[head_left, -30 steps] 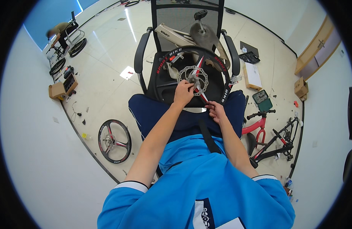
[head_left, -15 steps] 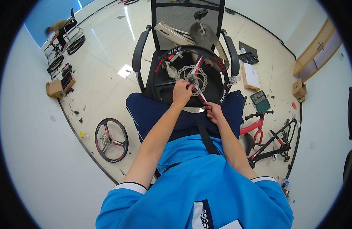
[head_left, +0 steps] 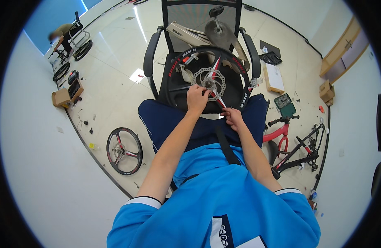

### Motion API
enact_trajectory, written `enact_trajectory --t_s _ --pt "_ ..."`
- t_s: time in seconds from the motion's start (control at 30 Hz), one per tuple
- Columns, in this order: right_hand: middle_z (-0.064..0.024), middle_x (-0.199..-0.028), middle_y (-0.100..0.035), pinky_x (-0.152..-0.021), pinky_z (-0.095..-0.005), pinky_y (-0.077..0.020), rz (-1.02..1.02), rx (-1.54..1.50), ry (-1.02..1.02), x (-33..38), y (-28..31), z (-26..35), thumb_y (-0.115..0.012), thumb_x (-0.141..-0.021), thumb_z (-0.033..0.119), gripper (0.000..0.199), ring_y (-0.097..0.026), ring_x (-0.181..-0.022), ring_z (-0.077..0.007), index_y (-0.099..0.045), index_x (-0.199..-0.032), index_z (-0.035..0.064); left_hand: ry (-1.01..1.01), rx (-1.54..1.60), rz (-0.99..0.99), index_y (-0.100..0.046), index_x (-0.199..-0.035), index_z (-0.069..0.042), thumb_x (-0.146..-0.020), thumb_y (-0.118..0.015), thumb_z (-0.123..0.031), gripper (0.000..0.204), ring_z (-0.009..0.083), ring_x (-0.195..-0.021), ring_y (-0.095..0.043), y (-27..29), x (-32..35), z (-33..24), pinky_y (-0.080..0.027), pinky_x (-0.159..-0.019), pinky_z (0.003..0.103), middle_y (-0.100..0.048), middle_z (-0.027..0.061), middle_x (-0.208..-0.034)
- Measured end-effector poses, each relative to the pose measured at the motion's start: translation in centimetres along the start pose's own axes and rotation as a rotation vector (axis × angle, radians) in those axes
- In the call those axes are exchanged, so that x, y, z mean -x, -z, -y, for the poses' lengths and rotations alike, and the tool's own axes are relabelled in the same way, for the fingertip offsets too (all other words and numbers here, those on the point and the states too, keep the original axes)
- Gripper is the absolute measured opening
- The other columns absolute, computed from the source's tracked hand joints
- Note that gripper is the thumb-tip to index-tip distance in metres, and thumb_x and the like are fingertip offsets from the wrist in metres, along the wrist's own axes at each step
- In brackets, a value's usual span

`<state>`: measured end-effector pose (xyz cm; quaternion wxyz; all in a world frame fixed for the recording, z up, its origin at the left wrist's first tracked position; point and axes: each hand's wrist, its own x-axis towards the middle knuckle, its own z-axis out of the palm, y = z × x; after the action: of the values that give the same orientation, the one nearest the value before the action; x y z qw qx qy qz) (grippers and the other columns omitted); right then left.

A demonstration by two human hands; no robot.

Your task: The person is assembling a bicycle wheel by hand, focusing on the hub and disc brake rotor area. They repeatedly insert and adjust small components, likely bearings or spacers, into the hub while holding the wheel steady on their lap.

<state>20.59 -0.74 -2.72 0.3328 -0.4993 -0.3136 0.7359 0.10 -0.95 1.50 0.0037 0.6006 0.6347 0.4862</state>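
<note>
A black bicycle wheel (head_left: 240,66) with red-and-white spokes lies flat on the office chair (head_left: 152,53) in front of my knees. At its hub sits a silver brake disc (head_left: 220,78) with a wavy, perforated edge. My left hand (head_left: 197,100) reaches onto the disc just below the hub, fingertips pinched together; what lies between them is too small to make out. By the near rim, at the end of a spoke, my right hand (head_left: 233,117) has its fingers closed, and their contents are hidden. Beyond the wheel lie a cream frame part (head_left: 184,32) and a dark round crank piece (head_left: 217,33).
Another three-spoke wheel (head_left: 137,153) lies on the floor to the left. A red bike frame (head_left: 278,133) and a black frame (head_left: 287,164) are at my right, near a green case (head_left: 288,110). An open cardboard box (head_left: 61,97) stands far left; another person (head_left: 65,33) works beyond.
The whole view has shifted slightly. My left hand stays pinched at the disc and my right hand remains by the near rim, with only small finger movement.
</note>
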Motion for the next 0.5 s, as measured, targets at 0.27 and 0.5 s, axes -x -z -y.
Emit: enact_trajectory --t_s 0.27,0.5 --pt "-0.0113 -0.077 -0.066 -0.034 -0.0197 -0.0223 0.005 0.029 0.023 -0.27 0.04 -0.34 -0.058 -0.091 0.014 0.015 -0.033 -0.037 -0.0034 -0.06 -0.097 0.0004 -0.168 -0.116 0.027 -0.075 -0.085 -0.008 -0.077 -0.07 -0.014 0.011 0.0264 -0.082 -0.061 -0.1 -0.32 -0.48 -0.046 -0.073 0.038 -0.063 0.006 -0.08" --pt "-0.0114 -0.078 -0.066 -0.034 -0.0201 -0.0227 0.016 0.024 0.021 -0.25 0.01 -0.37 -0.057 -0.092 0.016 0.017 -0.032 -0.037 -0.0036 -0.06 -0.099 0.0 -0.146 -0.039 0.026 -0.074 -0.087 -0.01 -0.079 -0.068 -0.014 0.011 0.0261 -0.081 -0.06 0.05 0.16 -0.01 -0.047 -0.073 0.038 -0.063 0.0063 -0.08"
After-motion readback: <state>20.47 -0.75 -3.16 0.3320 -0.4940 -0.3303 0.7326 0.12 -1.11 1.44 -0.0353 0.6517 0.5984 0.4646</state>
